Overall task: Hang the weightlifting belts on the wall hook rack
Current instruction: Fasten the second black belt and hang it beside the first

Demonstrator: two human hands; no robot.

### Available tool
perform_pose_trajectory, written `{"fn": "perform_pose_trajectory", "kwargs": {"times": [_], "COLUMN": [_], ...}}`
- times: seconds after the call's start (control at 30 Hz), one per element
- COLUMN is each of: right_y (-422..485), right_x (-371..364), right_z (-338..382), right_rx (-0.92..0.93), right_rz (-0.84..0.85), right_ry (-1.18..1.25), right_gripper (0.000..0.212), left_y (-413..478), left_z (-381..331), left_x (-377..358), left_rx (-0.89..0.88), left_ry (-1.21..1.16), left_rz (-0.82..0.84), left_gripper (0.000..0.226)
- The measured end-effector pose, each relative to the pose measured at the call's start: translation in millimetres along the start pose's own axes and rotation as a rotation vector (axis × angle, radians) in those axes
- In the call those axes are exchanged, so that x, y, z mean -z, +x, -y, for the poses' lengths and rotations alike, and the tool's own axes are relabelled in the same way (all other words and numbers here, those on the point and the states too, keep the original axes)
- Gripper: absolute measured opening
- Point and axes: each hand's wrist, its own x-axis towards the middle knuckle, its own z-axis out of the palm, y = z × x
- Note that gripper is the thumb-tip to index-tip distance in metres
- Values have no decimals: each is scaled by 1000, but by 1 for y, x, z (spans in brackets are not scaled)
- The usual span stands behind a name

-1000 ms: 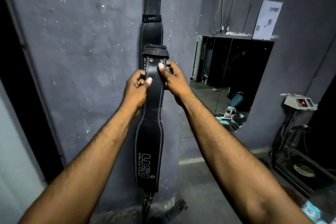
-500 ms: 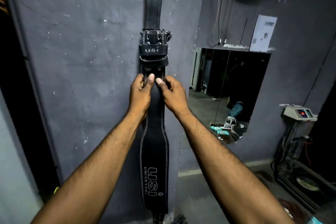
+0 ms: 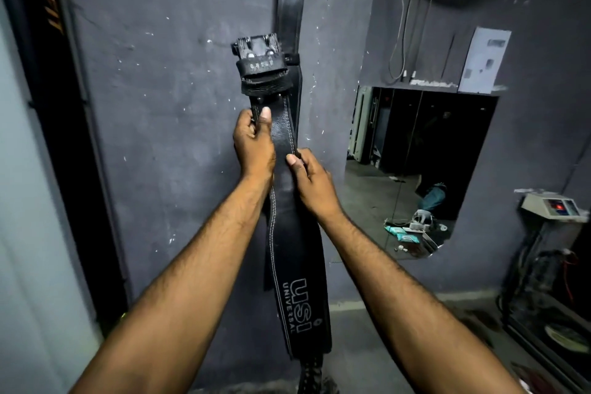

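**Belt raised, buckle tilted left**

Since earlier, our right hand (image 3: 311, 184) sits lower on the belt (image 3: 295, 253); our left hand (image 3: 254, 142) grips higher. Both pinch it. Its buckle (image 3: 257, 53) tilts before the hung belt (image 3: 289, 7) on the wall (image 3: 166, 74).

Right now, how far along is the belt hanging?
Done: one belt already hangs flat on the wall, its top out of frame. In hand: the left hand and right hand grip a second USI belt, with its buckle raised beside the hung strap. Left: hooking that buckle; the hook itself isn't visible.
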Motion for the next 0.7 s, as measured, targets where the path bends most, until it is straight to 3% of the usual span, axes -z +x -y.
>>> {"fn": "perform_pose_trajectory", "kwargs": {"times": [0.1, 0.17, 0.27, 0.43, 0.6, 0.7], "right_y": [-17, -26, -27, -46, -52, -60], "right_x": [2, -2, -4, 12, 12, 17], "right_z": [-16, -22, -19, -20, -25, -27], "right_rx": [-51, -29, 5, -101, -63, -138], "right_rz": [224, 189, 68, 202, 48, 116], "right_ry": [70, 54, 30, 231, 134, 219], "right_gripper": [25, 15, 19, 25, 13, 24], "left_y": [10, 17, 18, 24, 20, 19], "left_z": [-12, -18, -25, -31, -41, -41], "left_x": [0, 0, -4, -4, -13, -15], "left_rx": [-28, -40, -58, -34, -43, -46], "left_ry": [-6, -1, -6, -77, -77, -74], "left_rz": [-27, -37, -39, -65, -58, -44], "left_gripper": [25, 24, 23, 25, 28, 28]}}
